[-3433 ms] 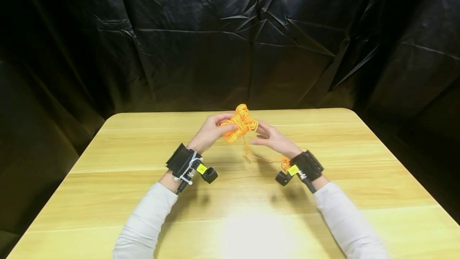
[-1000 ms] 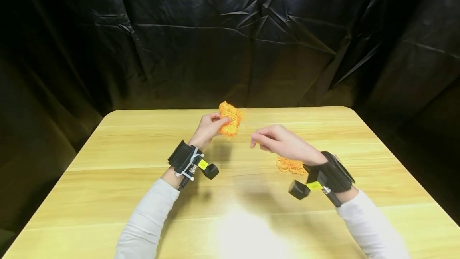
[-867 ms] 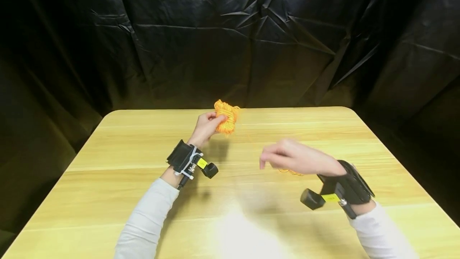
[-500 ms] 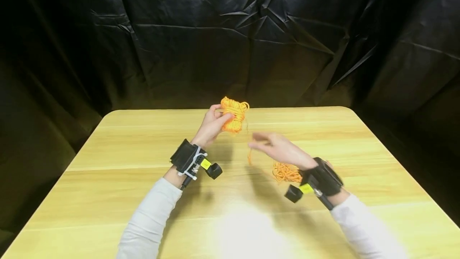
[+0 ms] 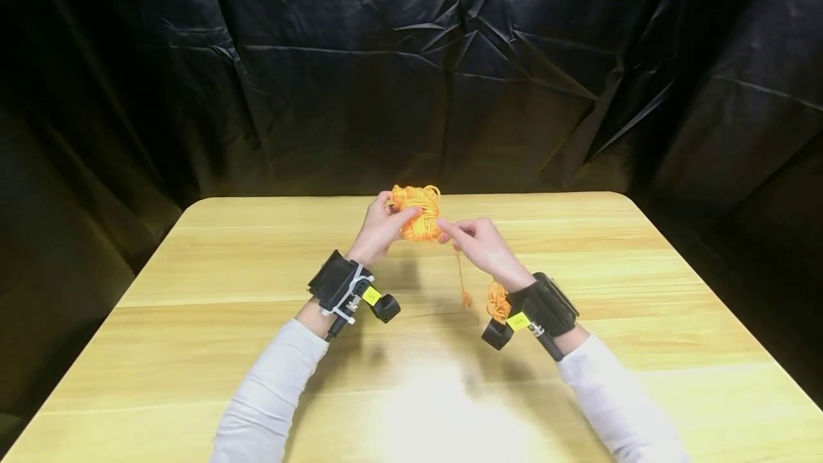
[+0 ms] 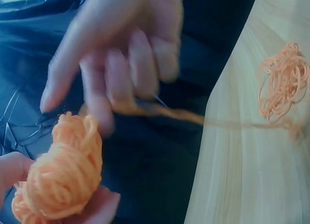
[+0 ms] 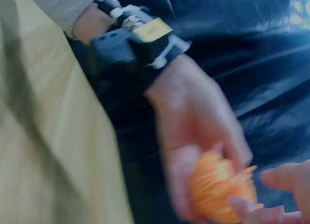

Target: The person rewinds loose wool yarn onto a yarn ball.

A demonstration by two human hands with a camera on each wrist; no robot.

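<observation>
Above the far half of the table, my left hand (image 5: 378, 231) grips a wound bundle of orange cord (image 5: 421, 223), its thumb across the front. My right hand (image 5: 485, 245) is at the bundle's right side, fingers curled round a loose strand of cord (image 5: 460, 274). In the left wrist view that strand (image 6: 179, 115) runs from the right hand's curled fingers (image 6: 143, 69) towards a loose pile of the same cord (image 6: 286, 83) on the table. The right wrist view is blurred; the bundle (image 7: 218, 185) sits in the left palm, near the right fingertips.
The loose cord pile (image 5: 498, 302) lies on the wooden table (image 5: 193, 334), partly hidden behind the right wrist's camera (image 5: 497, 334). A black curtain (image 5: 347, 113) hangs behind the table's far edge. Another wrist camera (image 5: 386, 308) juts from the left wrist.
The right hand swung away from the bundle to the lower right, then came back to its right side. The left hand kept hold of the bundle, which tilted and shifted slightly.
</observation>
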